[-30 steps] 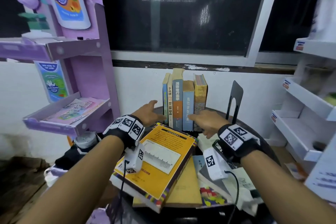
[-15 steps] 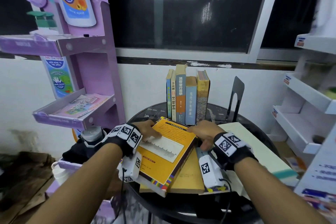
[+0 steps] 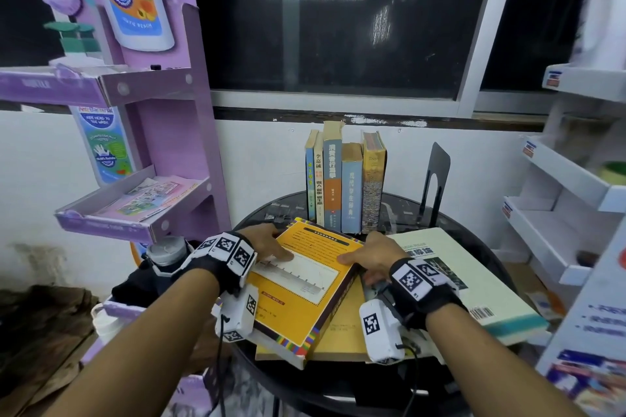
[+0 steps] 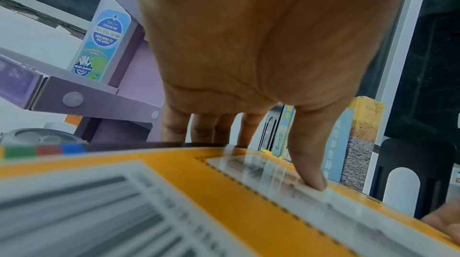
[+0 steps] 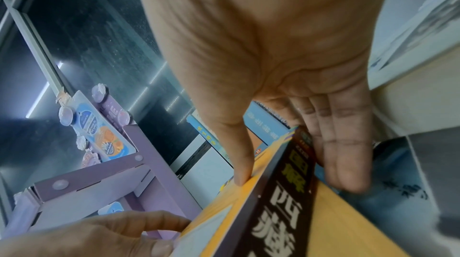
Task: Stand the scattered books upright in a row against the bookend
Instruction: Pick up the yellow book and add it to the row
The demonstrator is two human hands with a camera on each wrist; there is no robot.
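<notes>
An orange book (image 3: 305, 291) lies flat on top of a pile at the near side of the round black table (image 3: 338, 382). My left hand (image 3: 271, 245) holds its left edge, thumb (image 4: 308, 172) on the cover and fingers over the far edge. My right hand (image 3: 360, 259) grips the dark spine (image 5: 286, 202), with the thumb (image 5: 239, 162) on top and the fingers (image 5: 348, 153) underneath. Several books (image 3: 345, 186) stand upright in a row at the back. A black bookend (image 3: 435, 179) stands apart to their right.
A tan book (image 3: 345, 325) lies under the orange one. A large pale-green book (image 3: 481, 288) lies flat on the right. A purple display rack (image 3: 145, 213) stands close on the left, white shelves (image 3: 559, 220) on the right. A wall and a dark window are behind.
Both hands came back from the upright row to the orange book and took hold of its two side edges. The row of books has not moved.
</notes>
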